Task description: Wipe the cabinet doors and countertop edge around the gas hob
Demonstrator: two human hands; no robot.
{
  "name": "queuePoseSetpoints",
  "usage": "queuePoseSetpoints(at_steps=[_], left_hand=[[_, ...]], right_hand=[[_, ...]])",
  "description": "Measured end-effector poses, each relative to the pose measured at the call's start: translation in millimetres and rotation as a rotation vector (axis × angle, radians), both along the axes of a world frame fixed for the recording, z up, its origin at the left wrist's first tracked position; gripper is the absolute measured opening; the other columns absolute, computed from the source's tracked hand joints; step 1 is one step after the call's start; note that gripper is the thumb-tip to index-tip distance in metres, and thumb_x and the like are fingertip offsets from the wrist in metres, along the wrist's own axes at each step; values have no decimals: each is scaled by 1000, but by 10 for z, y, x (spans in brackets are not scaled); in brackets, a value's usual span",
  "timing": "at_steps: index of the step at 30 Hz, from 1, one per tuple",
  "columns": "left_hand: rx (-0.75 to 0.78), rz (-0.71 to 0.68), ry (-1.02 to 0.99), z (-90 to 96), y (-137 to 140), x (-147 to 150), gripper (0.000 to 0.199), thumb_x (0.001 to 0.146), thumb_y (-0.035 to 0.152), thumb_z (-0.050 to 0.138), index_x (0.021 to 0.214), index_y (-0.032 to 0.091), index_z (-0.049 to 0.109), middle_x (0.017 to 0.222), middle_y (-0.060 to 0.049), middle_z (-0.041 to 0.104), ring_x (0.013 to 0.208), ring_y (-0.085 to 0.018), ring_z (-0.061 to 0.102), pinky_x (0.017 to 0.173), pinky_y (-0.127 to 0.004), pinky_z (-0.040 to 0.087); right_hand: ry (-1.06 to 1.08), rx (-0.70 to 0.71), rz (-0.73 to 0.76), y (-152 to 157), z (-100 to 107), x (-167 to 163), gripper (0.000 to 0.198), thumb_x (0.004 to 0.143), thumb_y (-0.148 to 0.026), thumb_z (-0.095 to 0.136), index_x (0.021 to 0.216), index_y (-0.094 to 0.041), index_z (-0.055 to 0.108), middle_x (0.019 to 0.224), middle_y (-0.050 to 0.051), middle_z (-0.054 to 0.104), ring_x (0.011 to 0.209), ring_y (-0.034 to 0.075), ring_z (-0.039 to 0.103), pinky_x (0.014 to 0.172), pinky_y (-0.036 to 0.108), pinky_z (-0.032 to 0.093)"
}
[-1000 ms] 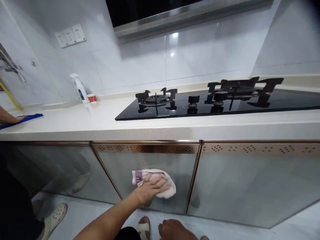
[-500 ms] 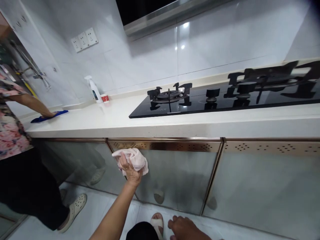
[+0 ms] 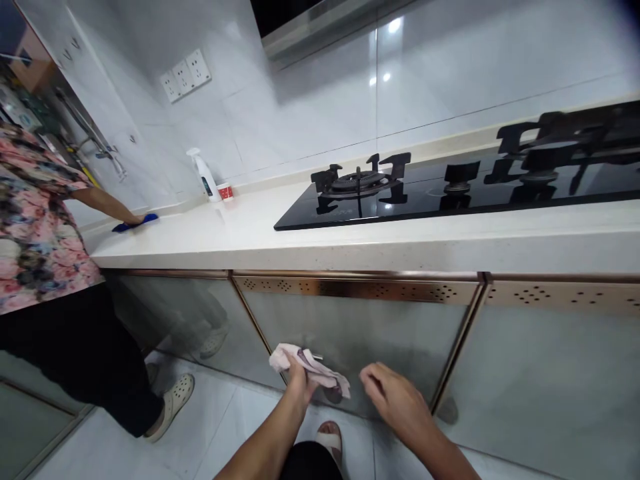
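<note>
My left hand is closed round a pale pink cloth, which hangs bunched on both sides of the fingers. The cloth is in front of the lower part of the middle glass cabinet door; whether it touches the glass I cannot tell. To the right, my right hand is curled in a loose fist in front of the same door, apart from the cloth, with nothing visible in it. A perforated copper-coloured strip runs along the top of the door.
A co-worker in a floral top stands at the left, a hand on a blue cloth on the white counter. A spray bottle and a red-and-white cup stand by the wall. The black gas hob is on the right.
My left hand has drawn the cloth down and right from the door's upper left corner. My right hand has risen from the bottom edge. The view has shifted slightly left.
</note>
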State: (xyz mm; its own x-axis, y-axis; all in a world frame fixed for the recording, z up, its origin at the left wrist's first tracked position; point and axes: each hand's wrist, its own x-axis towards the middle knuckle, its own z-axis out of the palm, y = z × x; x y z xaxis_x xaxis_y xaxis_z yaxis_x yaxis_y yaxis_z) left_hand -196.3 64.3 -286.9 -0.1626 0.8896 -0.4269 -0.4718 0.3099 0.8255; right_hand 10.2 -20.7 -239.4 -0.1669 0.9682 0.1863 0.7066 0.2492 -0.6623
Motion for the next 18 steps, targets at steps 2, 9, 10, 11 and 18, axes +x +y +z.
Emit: queuePoseSetpoints(at_steps=[2, 9, 10, 11, 18], left_hand=[[-39, -2, -119, 113, -2, 107, 101, 79, 86, 7, 131, 10, 47, 118, -25, 63, 118, -41, 59, 92, -59, 48], [-13, -202, -567, 510, -196, 968, 108, 78, 84, 0, 136, 7, 47, 133, -27, 56, 117, -39, 60, 97, -59, 45], [-19, -246, -646, 494, -247, 1140, 109, 78, 86, 2, 136, 5, 47, 134, -28, 55, 117, -39, 59, 97, -59, 45], [-24, -289, -724, 454, -297, 1313, 110, 77, 87, 4, 135, 4, 49, 134, -29, 55, 117, -39, 59, 97, -57, 46], [-119, -298, -853, -57, -482, 2143, 91, 87, 77, 13, 107, 7, 67, 119, -24, 65, 109, -33, 64, 91, -45, 52]], right_hand=[[116, 61, -82, 70, 15, 92, 34, 94, -39, 35, 85, -23, 64, 83, 2, 65, 73, 16, 60, 70, 28, 42], [446, 391, -534, 100, 141, 295, 39, 89, -50, 43, 89, -19, 66, 90, 7, 69, 82, 19, 63, 78, 29, 46], [457, 459, -603, 95, 163, 322, 40, 90, -50, 42, 90, -18, 65, 91, 8, 68, 85, 19, 62, 81, 30, 46], [456, 510, -649, 92, 178, 352, 41, 91, -51, 40, 91, -17, 65, 91, 9, 68, 87, 20, 62, 83, 31, 45], [415, 560, -765, 125, 73, 617, 49, 91, -56, 37, 93, -15, 63, 90, 11, 67, 87, 22, 61, 82, 33, 45]])
